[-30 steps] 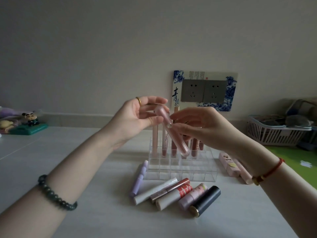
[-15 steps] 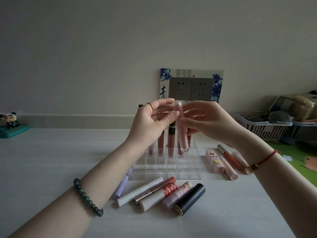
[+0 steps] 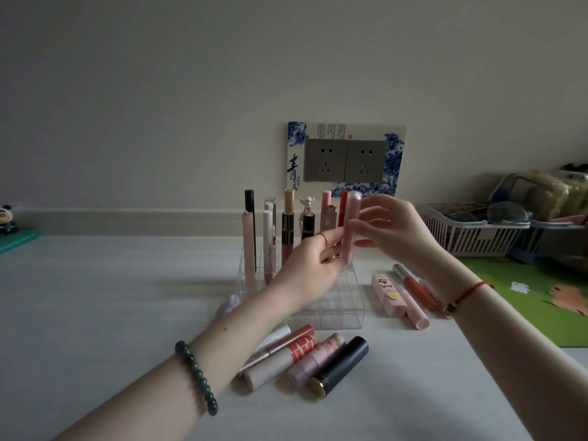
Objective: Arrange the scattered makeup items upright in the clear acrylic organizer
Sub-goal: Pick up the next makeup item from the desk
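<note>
The clear acrylic organizer [image 3: 337,308] stands mid-table, with several tubes upright in its back cells. My left hand [image 3: 310,265] pinches a pale pink tube [image 3: 352,218] and holds it upright over the organizer's back right corner. My right hand [image 3: 399,232] is just right of the tube with fingers spread and fingertips near it. Lying in front are a white tube with red pattern [image 3: 283,361], a lilac-pink tube [image 3: 315,361] and a black tube [image 3: 342,364]. Right of the organizer lie a pink case [image 3: 388,294] and an orange gloss [image 3: 413,286].
A white slatted basket [image 3: 467,232] with clutter sits at the right by the wall, with a green mat [image 3: 525,297] in front of it. A socket plate [image 3: 345,159] is on the wall behind the organizer. A panda figure [image 3: 8,218] stands far left.
The pink tube went from tilted between both hands to upright and lower, at the organizer's back right. My left hand dropped to its lower part and my right fingers spread.
</note>
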Available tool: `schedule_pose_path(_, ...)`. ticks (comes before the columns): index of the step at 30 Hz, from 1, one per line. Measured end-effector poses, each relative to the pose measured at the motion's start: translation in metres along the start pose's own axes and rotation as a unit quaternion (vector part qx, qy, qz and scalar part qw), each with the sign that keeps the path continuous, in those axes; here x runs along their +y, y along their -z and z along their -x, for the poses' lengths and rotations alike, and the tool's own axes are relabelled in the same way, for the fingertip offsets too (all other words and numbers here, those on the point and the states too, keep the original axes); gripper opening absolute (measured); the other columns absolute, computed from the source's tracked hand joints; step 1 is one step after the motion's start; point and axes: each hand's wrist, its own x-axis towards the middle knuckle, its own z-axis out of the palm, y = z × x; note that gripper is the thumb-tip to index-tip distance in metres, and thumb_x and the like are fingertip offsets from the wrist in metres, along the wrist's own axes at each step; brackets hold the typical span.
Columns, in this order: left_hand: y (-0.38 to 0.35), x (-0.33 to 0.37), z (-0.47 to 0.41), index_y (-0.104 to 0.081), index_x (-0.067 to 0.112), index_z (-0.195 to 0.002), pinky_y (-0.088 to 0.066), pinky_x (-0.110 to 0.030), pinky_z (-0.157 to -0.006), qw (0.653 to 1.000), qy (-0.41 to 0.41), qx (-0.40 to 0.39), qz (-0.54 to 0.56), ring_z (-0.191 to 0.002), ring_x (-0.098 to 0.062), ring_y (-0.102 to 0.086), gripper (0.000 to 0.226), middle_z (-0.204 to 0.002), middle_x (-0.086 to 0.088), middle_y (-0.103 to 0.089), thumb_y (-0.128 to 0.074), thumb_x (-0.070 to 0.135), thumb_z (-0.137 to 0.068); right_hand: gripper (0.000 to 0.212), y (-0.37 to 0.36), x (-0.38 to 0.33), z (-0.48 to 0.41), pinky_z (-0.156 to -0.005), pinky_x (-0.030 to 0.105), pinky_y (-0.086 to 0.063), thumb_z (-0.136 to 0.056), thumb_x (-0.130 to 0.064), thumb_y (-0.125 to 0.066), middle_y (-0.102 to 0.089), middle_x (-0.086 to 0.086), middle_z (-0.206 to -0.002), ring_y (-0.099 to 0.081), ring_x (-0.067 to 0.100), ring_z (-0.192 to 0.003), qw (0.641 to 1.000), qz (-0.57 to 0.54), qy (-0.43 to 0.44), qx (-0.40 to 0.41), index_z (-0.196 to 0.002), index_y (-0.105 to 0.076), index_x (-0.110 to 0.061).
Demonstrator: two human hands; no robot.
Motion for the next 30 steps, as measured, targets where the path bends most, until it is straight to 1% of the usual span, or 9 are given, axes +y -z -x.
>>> schedule_pose_path(3,-0.001,-0.005,0.001,-0.033,0.015,-0.137,-0.032,-0.017,-0.096,1.000,0.008,-0.005,-0.020,-0.121,-0.003,-0.039,0.050,-0.138,0.003,-0.044,-0.045,0.002,-0.089,0.025,-0.004,0.007,0.000,-0.062,0.022,-0.057,-0.075,-0.008,-0.065,-0.065,0.004,-0.086,-0.066,0.013,-0.076,1.000,0.008,-0.007,0.001,-0.099,-0.058,-0.009)
schedule_pose_path(5,-0.003,-0.009,0.001,-0.031,0.015,-0.138,-0.033,-0.016,-0.095,0.999,0.013,-0.015,-0.037,-0.127,-0.007,-0.039,0.051,-0.139,0.003,-0.043,-0.044,0.002,-0.090,0.023,-0.005,0.011,0.000,-0.061,0.022,-0.057,-0.075,-0.008,-0.066,-0.064,0.003,-0.085,-0.065,0.014,-0.075,1.000,0.020,-0.014,-0.005,-0.096,-0.059,-0.010)
schedule_pose_path(8,-0.005,-0.014,0.002,-0.029,0.017,-0.138,-0.033,-0.012,-0.090,0.998,0.021,-0.024,-0.060,-0.130,-0.010,-0.037,0.052,-0.142,0.003,-0.041,-0.044,0.006,-0.090,0.022,-0.006,0.015,0.000,-0.062,0.025,-0.058,-0.074,-0.008,-0.068,-0.065,0.003,-0.084,-0.066,0.016,-0.076,0.999,0.036,-0.026,-0.013,-0.093,-0.060,-0.011)
schedule_pose_path(13,-0.007,-0.018,0.002,-0.026,0.015,-0.140,-0.031,-0.025,-0.105,0.996,0.036,-0.025,-0.077,-0.133,-0.014,-0.035,0.054,-0.145,-0.001,-0.037,-0.045,0.007,-0.090,0.022,-0.008,0.019,0.001,-0.063,0.026,-0.058,-0.073,-0.009,-0.068,-0.064,0.002,-0.084,-0.065,0.016,-0.077,0.998,0.059,-0.030,-0.018,-0.094,-0.060,-0.012)
schedule_pose_path(17,-0.008,-0.019,0.001,-0.026,0.017,-0.140,-0.033,-0.031,-0.108,0.995,0.039,-0.021,-0.088,-0.133,-0.014,-0.036,0.055,-0.145,-0.001,-0.038,-0.047,0.009,-0.089,0.025,-0.007,0.018,0.000,-0.066,0.028,-0.058,-0.073,-0.009,-0.068,-0.065,0.003,-0.086,-0.065,0.016,-0.078,0.997,0.061,-0.032,-0.024,-0.097,-0.060,-0.010)
schedule_pose_path(21,-0.008,-0.019,0.002,-0.027,0.016,-0.140,-0.032,-0.029,-0.107,0.995,0.039,-0.020,-0.091,-0.132,-0.013,-0.037,0.055,-0.144,0.000,-0.039,-0.047,0.010,-0.089,0.025,-0.007,0.017,0.000,-0.066,0.027,-0.057,-0.073,-0.009,-0.068,-0.064,0.002,-0.086,-0.064,0.016,-0.079,0.997,0.061,-0.042,-0.036,-0.096,-0.059,-0.012)
schedule_pose_path(26,-0.006,-0.013,0.008,-0.029,0.015,-0.139,-0.030,-0.020,-0.100,0.996,0.034,-0.023,-0.079,-0.130,-0.010,-0.037,0.053,-0.143,0.002,-0.040,-0.047,0.009,-0.090,0.026,-0.005,0.015,0.001,-0.065,0.023,-0.056,-0.072,-0.010,-0.068,-0.064,0.000,-0.083,-0.064,0.013,-0.078,0.995,0.070,-0.047,-0.051,-0.096,-0.058,-0.013)
schedule_pose_path(30,0.003,-0.003,0.016,-0.036,0.014,-0.135,-0.031,-0.015,-0.097,0.997,0.023,-0.022,-0.063,-0.114,0.003,-0.040,0.048,-0.137,0.003,-0.046,-0.048,0.007,-0.089,0.028,-0.001,0.013,0.002,-0.067,0.023,-0.055,-0.071,-0.009,-0.069,-0.064,0.000,-0.082,-0.063,0.012,-0.076,0.995,0.066,-0.051,-0.054,-0.096,-0.058,-0.014)
